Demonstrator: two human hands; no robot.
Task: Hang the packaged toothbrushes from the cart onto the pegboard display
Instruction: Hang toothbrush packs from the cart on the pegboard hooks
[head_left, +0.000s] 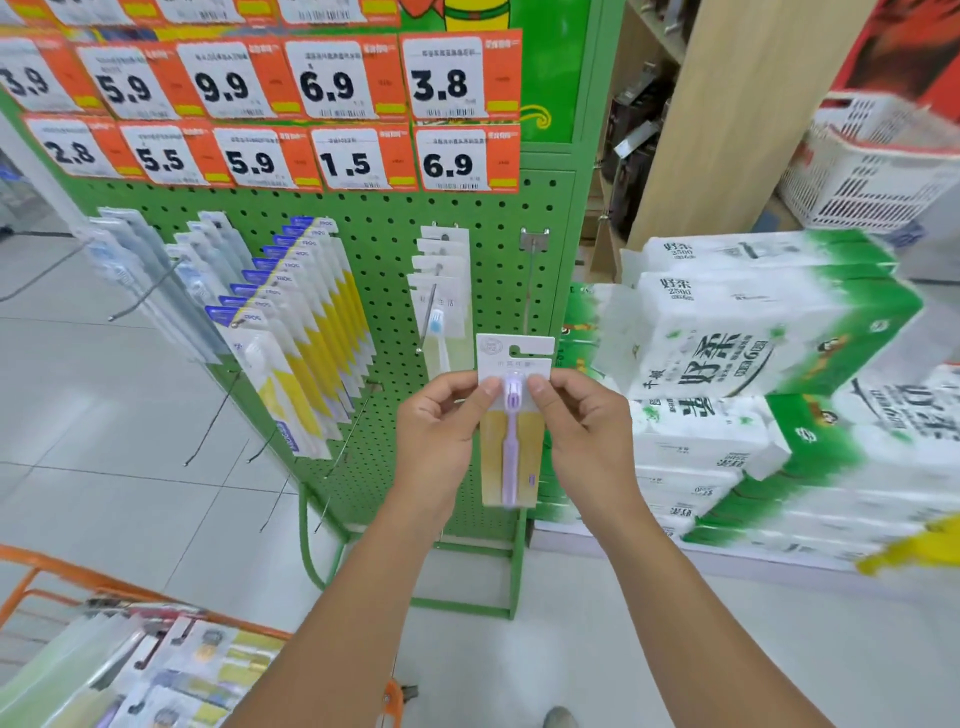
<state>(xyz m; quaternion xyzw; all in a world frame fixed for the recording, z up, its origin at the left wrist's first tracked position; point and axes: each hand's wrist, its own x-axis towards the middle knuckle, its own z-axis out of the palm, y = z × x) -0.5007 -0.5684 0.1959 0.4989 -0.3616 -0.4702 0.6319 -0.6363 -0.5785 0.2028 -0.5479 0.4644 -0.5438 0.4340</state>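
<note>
Pinching purple toothbrush pack between left hand and right hand, upright, before pegboard

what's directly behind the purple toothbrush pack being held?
Behind the purple toothbrush pack: green pegboard and an empty hook rising above its top edge. The pack and both hands cover the board holes behind them.

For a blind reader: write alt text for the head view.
Both hands, left and right, pinch a purple toothbrush pack just below an empty hook on a green pegboard. More packs lie in an orange cart lower left.
</note>
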